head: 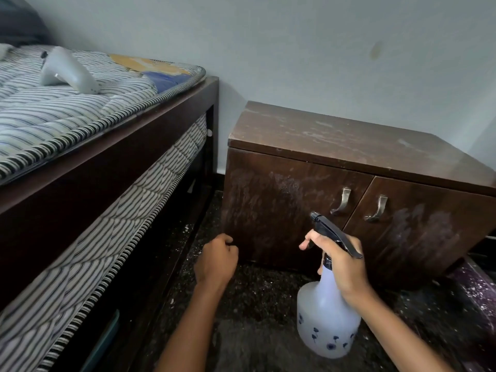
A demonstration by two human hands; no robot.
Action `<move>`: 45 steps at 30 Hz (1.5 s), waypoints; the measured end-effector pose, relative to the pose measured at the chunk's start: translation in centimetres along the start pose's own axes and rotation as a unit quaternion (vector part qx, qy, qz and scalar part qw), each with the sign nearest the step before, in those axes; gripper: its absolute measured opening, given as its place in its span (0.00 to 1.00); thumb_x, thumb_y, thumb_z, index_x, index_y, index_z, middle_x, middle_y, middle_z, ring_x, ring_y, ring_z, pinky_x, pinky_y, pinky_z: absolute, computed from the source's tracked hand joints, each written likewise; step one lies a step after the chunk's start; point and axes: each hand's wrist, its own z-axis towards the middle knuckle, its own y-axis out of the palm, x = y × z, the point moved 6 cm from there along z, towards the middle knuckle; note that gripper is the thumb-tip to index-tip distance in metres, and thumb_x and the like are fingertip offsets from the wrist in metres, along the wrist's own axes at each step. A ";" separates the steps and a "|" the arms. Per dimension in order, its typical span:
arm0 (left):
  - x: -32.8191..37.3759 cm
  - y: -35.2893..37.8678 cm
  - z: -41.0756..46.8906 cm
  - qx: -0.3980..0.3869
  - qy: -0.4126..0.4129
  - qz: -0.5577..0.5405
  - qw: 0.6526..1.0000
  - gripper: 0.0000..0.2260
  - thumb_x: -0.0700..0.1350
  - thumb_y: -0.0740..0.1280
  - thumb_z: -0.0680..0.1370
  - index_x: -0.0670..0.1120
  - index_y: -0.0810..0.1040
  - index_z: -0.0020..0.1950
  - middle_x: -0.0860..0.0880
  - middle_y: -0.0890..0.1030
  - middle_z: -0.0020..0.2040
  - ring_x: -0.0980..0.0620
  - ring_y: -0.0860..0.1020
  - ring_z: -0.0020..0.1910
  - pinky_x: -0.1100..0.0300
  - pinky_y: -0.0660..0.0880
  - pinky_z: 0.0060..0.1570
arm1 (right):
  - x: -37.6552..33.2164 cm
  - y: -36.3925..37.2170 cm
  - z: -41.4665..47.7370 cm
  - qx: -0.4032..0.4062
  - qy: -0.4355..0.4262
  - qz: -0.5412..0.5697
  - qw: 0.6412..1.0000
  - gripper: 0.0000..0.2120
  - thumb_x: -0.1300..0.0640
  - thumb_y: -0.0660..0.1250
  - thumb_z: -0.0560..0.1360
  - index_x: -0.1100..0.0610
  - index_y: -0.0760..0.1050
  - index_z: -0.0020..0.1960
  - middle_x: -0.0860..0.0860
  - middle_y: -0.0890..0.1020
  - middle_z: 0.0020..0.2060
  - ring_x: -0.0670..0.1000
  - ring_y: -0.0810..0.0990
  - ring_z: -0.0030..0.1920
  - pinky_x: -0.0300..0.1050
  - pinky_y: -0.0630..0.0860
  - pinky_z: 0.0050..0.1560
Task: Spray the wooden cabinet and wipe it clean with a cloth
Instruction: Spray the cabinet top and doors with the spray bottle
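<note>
A low dark wooden cabinet (349, 167) stands against the wall, with two doors, two metal handles (341, 201) and pale dusty smears on top and front. My right hand (339, 263) grips the neck of a translucent white spray bottle (326, 322) with a black trigger head, whose nozzle points at the left door. A finger lies along the trigger. My left hand (216, 260) hovers near the cabinet's lower left corner, fingers curled, holding nothing. No cloth is in view.
A dark-framed bed (107, 146) with two striped mattresses fills the left side, leaving a narrow gap beside the cabinet. A white handheld device (68, 72) lies on the top mattress. The floor (257, 304) is dark and speckled with white flecks.
</note>
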 end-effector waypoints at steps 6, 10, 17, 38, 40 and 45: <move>-0.2 -0.3 0.1 -0.003 -0.008 0.000 1.000 0.13 0.47 0.60 0.77 0.51 0.76 0.60 0.49 0.80 0.57 0.48 0.78 0.54 0.57 0.72 0.48 | 0.4 0.3 0.2 0.003 -0.006 0.008 1.000 0.12 0.52 0.66 0.69 0.57 0.79 0.31 0.58 0.82 0.31 0.46 0.74 0.25 0.44 0.73 0.34; -0.4 0.0 0.1 -0.011 -0.007 0.001 1.000 0.12 0.47 0.60 0.77 0.51 0.76 0.60 0.50 0.81 0.56 0.48 0.78 0.53 0.56 0.74 0.49 | 1.6 -0.3 0.1 -0.007 -0.003 0.012 1.000 0.09 0.58 0.68 0.73 0.56 0.81 0.34 0.56 0.84 0.35 0.44 0.78 0.29 0.31 0.73 0.34; -0.4 0.5 0.1 -0.022 0.000 0.003 1.000 0.12 0.47 0.60 0.78 0.51 0.76 0.60 0.49 0.81 0.55 0.47 0.78 0.53 0.55 0.75 0.51 | 3.8 -1.8 -0.8 -0.002 0.029 -0.019 0.999 0.13 0.58 0.69 0.71 0.60 0.78 0.29 0.60 0.79 0.28 0.46 0.72 0.23 0.35 0.71 0.29; 0.5 3.6 0.4 -0.060 0.013 0.031 0.998 0.12 0.47 0.60 0.77 0.51 0.77 0.58 0.48 0.82 0.51 0.47 0.79 0.50 0.55 0.76 0.49 | 7.9 -6.5 -1.6 0.083 0.067 -0.058 0.993 0.11 0.67 0.66 0.69 0.59 0.79 0.30 0.60 0.81 0.30 0.62 0.78 0.34 0.52 0.72 0.40; 1.0 3.8 0.3 -0.061 0.024 0.030 0.997 0.12 0.47 0.60 0.77 0.50 0.77 0.59 0.48 0.81 0.54 0.46 0.79 0.52 0.57 0.74 0.50 | 7.9 -7.2 -1.7 0.093 0.071 -0.059 0.991 0.11 0.65 0.66 0.68 0.61 0.77 0.27 0.57 0.81 0.28 0.55 0.78 0.35 0.51 0.71 0.41; 2.2 4.7 -0.1 -0.077 0.032 0.041 0.996 0.12 0.47 0.60 0.77 0.51 0.77 0.59 0.47 0.81 0.55 0.46 0.78 0.55 0.56 0.74 0.52 | 8.2 -9.2 -2.4 0.124 0.095 -0.041 0.987 0.13 0.66 0.67 0.70 0.64 0.78 0.27 0.58 0.82 0.31 0.49 0.80 0.40 0.46 0.72 0.47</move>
